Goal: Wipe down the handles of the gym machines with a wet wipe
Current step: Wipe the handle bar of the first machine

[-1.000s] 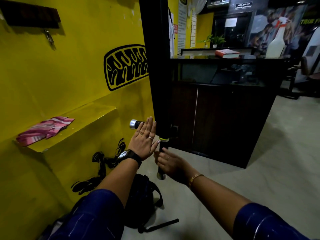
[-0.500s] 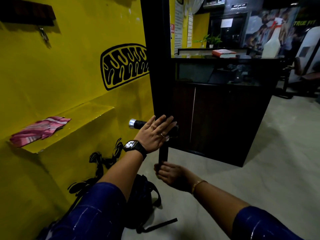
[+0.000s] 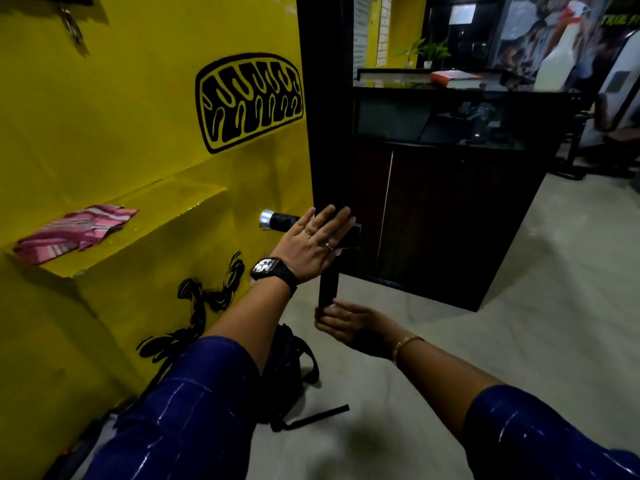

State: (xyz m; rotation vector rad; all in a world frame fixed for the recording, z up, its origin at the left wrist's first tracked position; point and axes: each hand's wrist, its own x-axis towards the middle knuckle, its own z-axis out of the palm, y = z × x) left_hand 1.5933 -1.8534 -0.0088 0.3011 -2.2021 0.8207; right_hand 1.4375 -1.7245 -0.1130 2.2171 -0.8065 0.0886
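Note:
A black machine handle sticks out of a black upright post (image 3: 325,98). Its horizontal grip (image 3: 278,220) ends in a chrome cap on the left, and a vertical grip (image 3: 328,289) hangs down from the joint. My left hand (image 3: 317,242), wearing a watch and rings, lies flat with straight fingers over the joint where the two grips meet. My right hand (image 3: 349,323) curls round the bottom end of the vertical grip and hides its tip. A small pale bit shows at those fingertips; I cannot tell whether it is a wipe.
A yellow wall with a ledge stands on the left, with a pink striped cloth (image 3: 74,230) on the ledge. A dark backpack (image 3: 291,368) lies on the floor under my arms. Behind the post is a dark counter (image 3: 450,220) holding a red book (image 3: 453,76) and a spray bottle (image 3: 557,67).
My left hand slid right from beside the post onto the joint. My right hand moved down the vertical grip and now covers its chrome tip.

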